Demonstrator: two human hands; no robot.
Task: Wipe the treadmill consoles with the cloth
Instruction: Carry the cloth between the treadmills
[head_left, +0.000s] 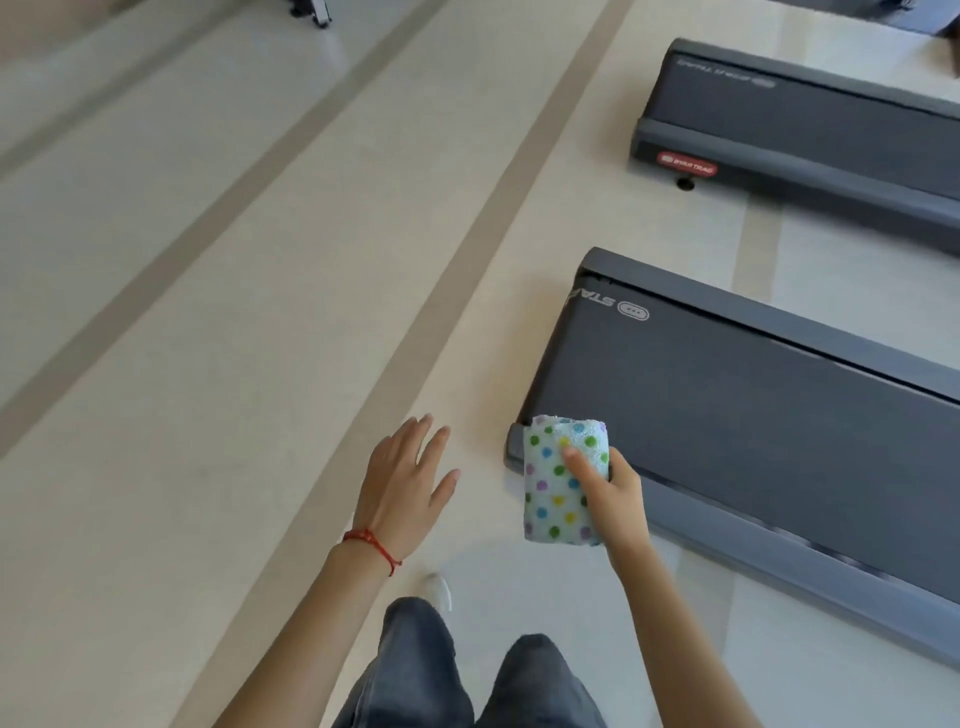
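Head view: person stood on pale floor (218, 364) beside the near treadmill (727, 415), cloth in hand.

Right hand (613, 493) gripped the folded, dotted cloth (558, 483), thumb on top, held over the treadmill's rear corner. Left hand (402, 483) was relaxed, fingers spread, holding nothing, left of that corner; red cord (371, 543) on its wrist. A second treadmill (805, 135) lay beyond the near one, well apart. Jeans (467, 675) and a white shoe (439, 590) showed below the hands. No console was in sight.

Bare forearms, red string bracelet (371, 540), dark grey jeans (415, 670), white shoe (439, 590).
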